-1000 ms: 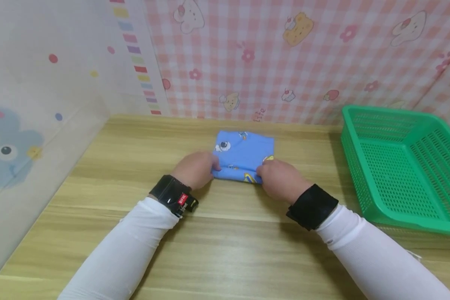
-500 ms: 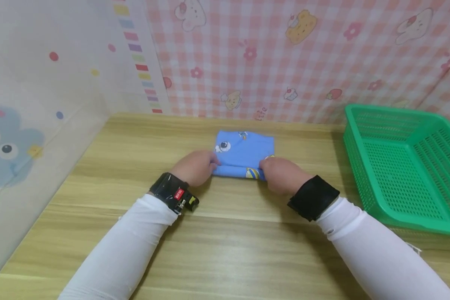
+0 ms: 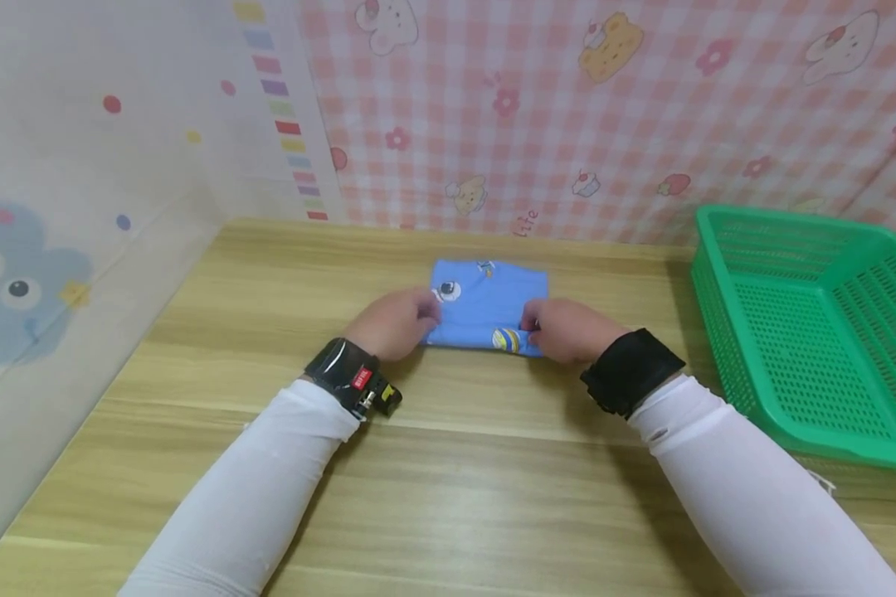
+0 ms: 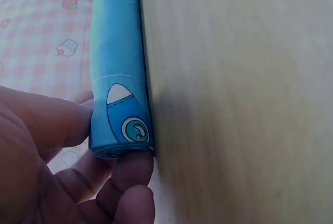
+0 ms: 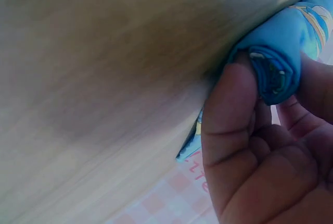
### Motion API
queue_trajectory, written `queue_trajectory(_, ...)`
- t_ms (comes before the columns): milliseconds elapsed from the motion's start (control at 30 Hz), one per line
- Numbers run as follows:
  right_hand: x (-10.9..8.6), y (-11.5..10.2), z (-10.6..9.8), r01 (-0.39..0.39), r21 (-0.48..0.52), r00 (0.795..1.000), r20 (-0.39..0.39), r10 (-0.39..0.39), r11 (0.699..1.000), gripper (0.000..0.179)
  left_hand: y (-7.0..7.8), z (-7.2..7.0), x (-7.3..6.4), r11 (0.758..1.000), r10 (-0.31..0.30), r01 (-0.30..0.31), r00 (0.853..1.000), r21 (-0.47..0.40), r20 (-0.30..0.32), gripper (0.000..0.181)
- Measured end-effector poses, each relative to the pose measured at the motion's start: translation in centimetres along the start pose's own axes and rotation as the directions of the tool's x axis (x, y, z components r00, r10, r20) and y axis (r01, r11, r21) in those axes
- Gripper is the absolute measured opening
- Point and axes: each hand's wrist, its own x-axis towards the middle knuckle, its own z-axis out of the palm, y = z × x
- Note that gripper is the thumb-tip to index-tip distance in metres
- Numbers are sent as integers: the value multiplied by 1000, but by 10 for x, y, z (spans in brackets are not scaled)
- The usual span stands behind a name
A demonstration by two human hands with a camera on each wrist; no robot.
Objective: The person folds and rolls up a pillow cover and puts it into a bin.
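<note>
A blue printed cloth (image 3: 489, 290), with astronaut and planet pictures, lies flat on the table with its near edge rolled up. My left hand (image 3: 396, 323) pinches the left end of the roll. In the left wrist view, the thumb presses one side of the rolled cloth (image 4: 118, 41) and a finger sits under its end. At the right end, my right hand (image 3: 571, 329) holds the roll between thumb and fingers. The right wrist view shows the spiral layers of the rolled end (image 5: 273, 75) between them.
A green plastic basket (image 3: 739, 352) stands on the wooden table (image 3: 448, 497) to the right. Behind the cloth rises a pink checked wall covering (image 3: 433, 91). A pale wall (image 3: 52, 133) with cartoon prints borders the left side.
The near edge of the cloth has been rolled a little further away from me, and its planet print has shifted. Both hands have moved slightly forward with the roll. The head view has shifted slightly.
</note>
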Motion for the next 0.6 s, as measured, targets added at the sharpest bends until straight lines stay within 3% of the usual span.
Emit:
queue_trajectory(167,0,-1,-1,-6,1,999,-36,6,1000,14,1,0,-2,999,24,-24,1000,37,-12,26)
queue_trajectory(467,0,1,0,-66,29,997,-48,68,997,16,-3,-5,-4,996,76,-79,995,35,69,31)
queue_trajectory(600,0,1,0,-67,24,996,-59,68,997,19,-3,-3,-3,995,80,-83,996,59,50,31)
